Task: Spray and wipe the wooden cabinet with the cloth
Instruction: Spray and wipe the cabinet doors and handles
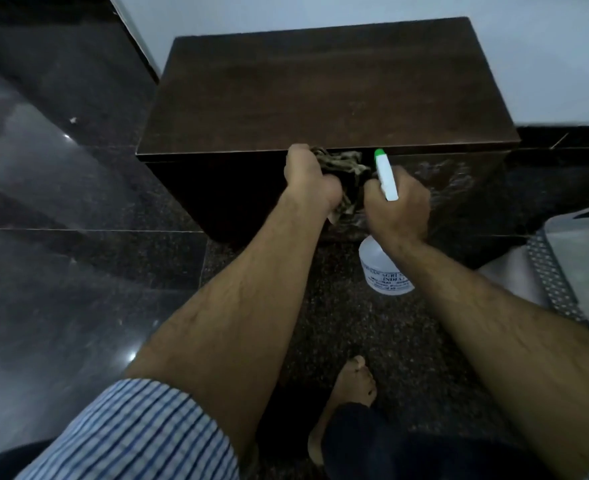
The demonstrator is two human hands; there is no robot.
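A dark brown wooden cabinet (324, 91) stands on the floor against a pale wall. My left hand (308, 178) grips a crumpled patterned cloth (350, 168) pressed against the cabinet's front face, just under its top edge. My right hand (398, 206) holds a white spray bottle (386, 268) with a green-tipped nozzle (379, 154) that points at the cabinet front. Wet streaks shine on the front face to the right of the nozzle. The bottle's clear body with a printed label hangs below my right wrist.
Polished dark granite floor (78, 237) spreads to the left, with a raised step (43, 74) at the far left. A pale perforated basket or bin (563, 271) sits at the right edge. My bare foot (351, 386) rests on the speckled floor in front of the cabinet.
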